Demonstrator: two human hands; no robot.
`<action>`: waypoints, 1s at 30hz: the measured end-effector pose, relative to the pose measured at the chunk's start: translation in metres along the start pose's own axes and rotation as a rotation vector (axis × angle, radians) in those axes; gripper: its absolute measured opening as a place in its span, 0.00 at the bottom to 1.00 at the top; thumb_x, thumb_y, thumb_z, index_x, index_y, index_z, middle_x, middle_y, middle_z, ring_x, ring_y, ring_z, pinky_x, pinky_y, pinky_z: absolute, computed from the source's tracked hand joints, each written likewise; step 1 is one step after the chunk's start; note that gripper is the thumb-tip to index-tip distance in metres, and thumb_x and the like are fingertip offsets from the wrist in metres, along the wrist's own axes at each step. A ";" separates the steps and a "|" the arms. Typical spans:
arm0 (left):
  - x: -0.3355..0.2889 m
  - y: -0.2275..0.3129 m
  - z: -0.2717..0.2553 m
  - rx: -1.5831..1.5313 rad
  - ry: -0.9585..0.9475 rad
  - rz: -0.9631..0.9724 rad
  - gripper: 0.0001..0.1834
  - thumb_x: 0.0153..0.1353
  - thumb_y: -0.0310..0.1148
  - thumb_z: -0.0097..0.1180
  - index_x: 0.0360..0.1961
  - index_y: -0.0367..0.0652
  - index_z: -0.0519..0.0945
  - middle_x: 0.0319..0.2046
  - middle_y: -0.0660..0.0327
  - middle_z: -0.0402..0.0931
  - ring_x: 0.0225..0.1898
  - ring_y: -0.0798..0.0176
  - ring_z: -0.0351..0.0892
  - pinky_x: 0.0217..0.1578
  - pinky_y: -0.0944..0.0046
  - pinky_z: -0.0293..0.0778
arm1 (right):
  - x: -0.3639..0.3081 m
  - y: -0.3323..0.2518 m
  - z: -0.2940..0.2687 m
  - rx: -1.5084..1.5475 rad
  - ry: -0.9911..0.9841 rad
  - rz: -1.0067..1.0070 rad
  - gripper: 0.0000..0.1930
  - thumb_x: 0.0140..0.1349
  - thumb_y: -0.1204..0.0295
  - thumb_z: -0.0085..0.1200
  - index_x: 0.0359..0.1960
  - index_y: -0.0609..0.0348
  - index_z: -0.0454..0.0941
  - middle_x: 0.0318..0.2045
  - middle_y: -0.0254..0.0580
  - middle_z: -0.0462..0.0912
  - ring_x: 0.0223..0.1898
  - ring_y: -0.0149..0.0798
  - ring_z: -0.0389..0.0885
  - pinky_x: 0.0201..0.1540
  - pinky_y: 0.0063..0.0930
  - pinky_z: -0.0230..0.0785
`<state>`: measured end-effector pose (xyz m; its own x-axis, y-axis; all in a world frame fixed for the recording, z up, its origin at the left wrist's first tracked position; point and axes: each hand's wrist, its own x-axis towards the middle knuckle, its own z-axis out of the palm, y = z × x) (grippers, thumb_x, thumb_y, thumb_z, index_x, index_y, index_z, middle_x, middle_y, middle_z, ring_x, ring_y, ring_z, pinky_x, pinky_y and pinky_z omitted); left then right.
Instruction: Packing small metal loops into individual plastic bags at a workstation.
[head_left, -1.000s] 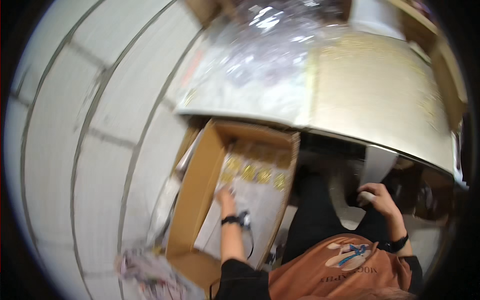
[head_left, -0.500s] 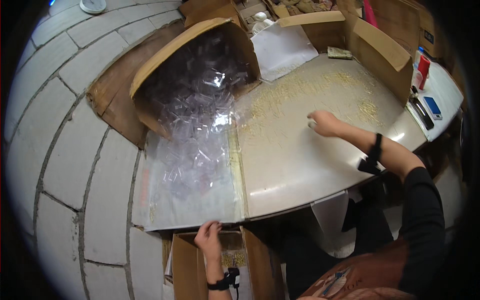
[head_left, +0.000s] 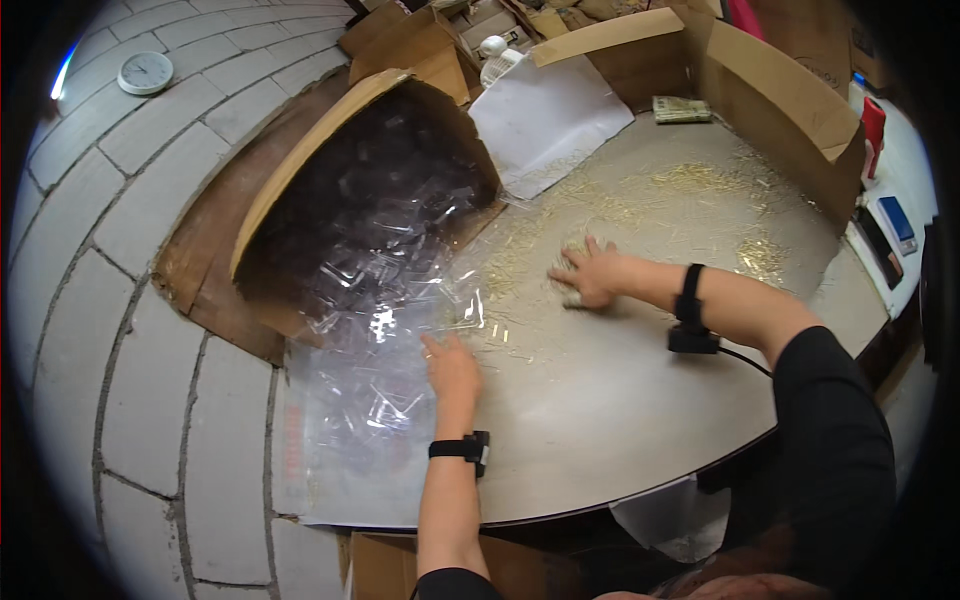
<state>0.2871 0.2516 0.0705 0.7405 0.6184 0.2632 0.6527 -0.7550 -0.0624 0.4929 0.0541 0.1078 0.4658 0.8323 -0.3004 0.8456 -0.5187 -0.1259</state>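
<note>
My left hand [head_left: 454, 368] reaches to the near right side of a heap of small clear plastic boxes [head_left: 375, 270], its fingers partly stretched at the heap's edge. I make out nothing held in it. The boxes spill from a tipped cardboard box onto a whitish sheet. To the right, my right hand [head_left: 592, 276] is spread low over the table [head_left: 600, 400], fingers apart among thin gold-coloured pins [head_left: 530, 245]. A denser cluster of the same pins [head_left: 760, 258] lies farther right. Both wrists wear black straps with a small device.
The tipped cardboard box [head_left: 300, 150] stands at the left, beside a white sheet [head_left: 550, 115]. Cardboard walls [head_left: 780, 85] edge the table's far right. A side surface bears a blue device [head_left: 897, 222]. Below the front edge stands an open carton [head_left: 385, 560]. A round clock [head_left: 145, 73] is at the upper left.
My left hand has risen from above the carton below the table to the plastic boxes. My right hand has moved left and its fingers have spread. The view has shifted slightly.
</note>
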 end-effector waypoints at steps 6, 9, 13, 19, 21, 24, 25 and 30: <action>-0.045 0.012 -0.056 -0.207 -0.176 0.037 0.25 0.57 0.33 0.54 0.56 0.40 0.68 0.50 0.41 0.66 0.55 0.40 0.66 0.51 0.47 0.66 | -0.115 0.025 0.063 -0.039 0.114 -0.180 0.32 0.64 0.56 0.39 0.70 0.37 0.45 0.71 0.46 0.39 0.69 0.66 0.33 0.68 0.58 0.37; -0.073 0.022 -0.064 -0.571 -0.049 -0.005 0.26 0.59 0.34 0.52 0.58 0.41 0.67 0.50 0.45 0.67 0.50 0.43 0.72 0.43 0.54 0.73 | -0.162 0.022 0.065 -0.008 0.083 -0.248 0.30 0.64 0.65 0.37 0.69 0.38 0.48 0.70 0.47 0.39 0.70 0.60 0.36 0.70 0.51 0.35; -0.130 0.023 -0.083 -1.674 -0.247 -0.305 0.26 0.64 0.44 0.46 0.60 0.43 0.65 0.54 0.45 0.65 0.42 0.48 0.77 0.27 0.66 0.75 | -0.206 0.031 0.066 0.416 0.197 -0.307 0.29 0.64 0.66 0.36 0.69 0.42 0.50 0.70 0.48 0.40 0.70 0.56 0.40 0.71 0.44 0.34; -0.241 0.038 -0.102 -2.384 -0.392 -0.396 0.36 0.65 0.58 0.37 0.60 0.37 0.59 0.57 0.42 0.63 0.33 0.48 0.78 0.17 0.67 0.74 | -0.211 0.013 0.106 0.723 0.703 0.365 0.31 0.67 0.54 0.37 0.68 0.51 0.49 0.69 0.54 0.43 0.70 0.55 0.43 0.70 0.44 0.38; -0.283 0.031 -0.093 -2.266 -0.365 -0.421 0.31 0.66 0.54 0.36 0.59 0.39 0.62 0.53 0.42 0.68 0.28 0.51 0.79 0.12 0.69 0.71 | -0.203 -0.031 0.093 0.353 0.613 0.464 0.33 0.67 0.51 0.36 0.68 0.57 0.48 0.68 0.58 0.46 0.70 0.56 0.42 0.69 0.46 0.38; -0.344 0.021 -0.073 -2.100 -0.421 -0.459 0.27 0.67 0.49 0.38 0.54 0.34 0.66 0.45 0.41 0.75 0.26 0.54 0.81 0.15 0.71 0.72 | -0.189 -0.057 0.112 0.294 0.647 0.288 0.32 0.67 0.54 0.37 0.66 0.62 0.51 0.67 0.59 0.50 0.69 0.57 0.42 0.69 0.48 0.39; -0.361 0.015 -0.061 -2.013 -0.531 -0.498 0.27 0.67 0.48 0.38 0.53 0.33 0.66 0.46 0.41 0.75 0.29 0.51 0.82 0.18 0.69 0.75 | -0.184 -0.067 0.124 0.230 0.630 0.181 0.31 0.66 0.57 0.39 0.65 0.65 0.54 0.66 0.60 0.51 0.69 0.58 0.44 0.68 0.48 0.41; -0.422 0.035 0.026 -1.776 -0.857 -0.651 0.26 0.67 0.45 0.41 0.57 0.34 0.65 0.55 0.43 0.69 0.43 0.44 0.80 0.31 0.59 0.80 | -0.209 -0.119 0.148 0.164 0.657 0.030 0.28 0.64 0.64 0.41 0.59 0.77 0.59 0.63 0.64 0.57 0.67 0.59 0.51 0.66 0.48 0.47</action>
<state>0.0016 -0.0301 -0.0682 0.7297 0.3491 -0.5880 0.3504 0.5475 0.7599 0.2567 -0.0873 0.0453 0.5942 0.7359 0.3247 0.8034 -0.5233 -0.2843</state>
